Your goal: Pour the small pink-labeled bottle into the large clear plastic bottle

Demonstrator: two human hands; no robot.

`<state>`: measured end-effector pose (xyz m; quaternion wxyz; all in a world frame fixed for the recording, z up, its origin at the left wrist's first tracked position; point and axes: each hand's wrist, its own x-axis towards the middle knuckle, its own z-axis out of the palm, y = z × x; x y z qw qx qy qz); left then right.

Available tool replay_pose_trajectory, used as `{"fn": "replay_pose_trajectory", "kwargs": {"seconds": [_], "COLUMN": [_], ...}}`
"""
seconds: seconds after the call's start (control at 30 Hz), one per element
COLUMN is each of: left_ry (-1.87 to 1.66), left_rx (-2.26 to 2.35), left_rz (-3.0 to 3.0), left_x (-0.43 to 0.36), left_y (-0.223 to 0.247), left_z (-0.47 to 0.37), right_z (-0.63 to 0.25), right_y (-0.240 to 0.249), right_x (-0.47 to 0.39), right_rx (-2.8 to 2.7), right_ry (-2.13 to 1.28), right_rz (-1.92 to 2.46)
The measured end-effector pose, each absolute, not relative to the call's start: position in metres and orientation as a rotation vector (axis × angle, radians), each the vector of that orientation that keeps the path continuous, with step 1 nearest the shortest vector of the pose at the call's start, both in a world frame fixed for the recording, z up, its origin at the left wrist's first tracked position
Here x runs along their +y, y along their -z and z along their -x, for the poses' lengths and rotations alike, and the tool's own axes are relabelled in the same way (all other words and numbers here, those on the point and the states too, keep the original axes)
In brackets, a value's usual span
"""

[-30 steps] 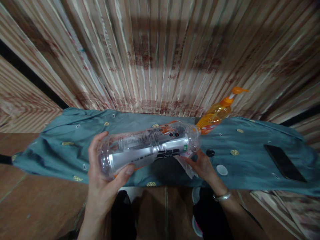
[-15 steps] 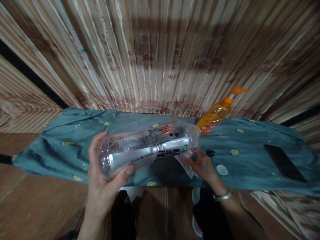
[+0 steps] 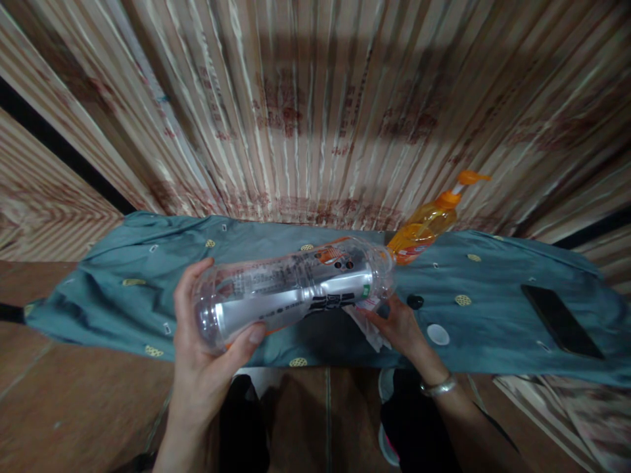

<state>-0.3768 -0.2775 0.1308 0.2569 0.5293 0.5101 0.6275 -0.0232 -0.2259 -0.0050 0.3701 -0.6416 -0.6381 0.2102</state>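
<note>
Evidently the left hand's [image 3: 204, 368] fingers were wrapped round the base of a clear bottle [image 3: 296, 289], held aslant over the cloth-covered bench [image 3: 493, 282]; the right hand's [image 3: 403, 332] fingers touched a crumpled pale sheet [image 3: 365, 330] beside the neck, their grip too hidden to tell; farther out were a black cap [image 3: 415, 301], white disc [image 3: 438, 335], orange pump bottle [image 3: 421, 228] and dark phone [image 3: 560, 322].

Two bottles [image 3: 290, 289] [image 3: 420, 231], one phone [image 3: 562, 322], one white disc [image 3: 438, 335], one bracelet [image 3: 438, 388]
</note>
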Motion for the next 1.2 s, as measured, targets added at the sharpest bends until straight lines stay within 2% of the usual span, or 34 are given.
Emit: {"fn": "replay_pose_trajectory", "kwargs": {"seconds": [1.2], "left_ry": [-1.696], "left_rx": [1.405], "left_rz": [-1.410], "left_x": [-0.2786], "left_y": [-0.1345], "left_z": [0.3759], "right_z": [0.0212], "right_y": [0.0055], "right_x": [-0.2260], "right_rx": [-1.664], "right_ry": [-0.526], "right_rz": [1.672]}}
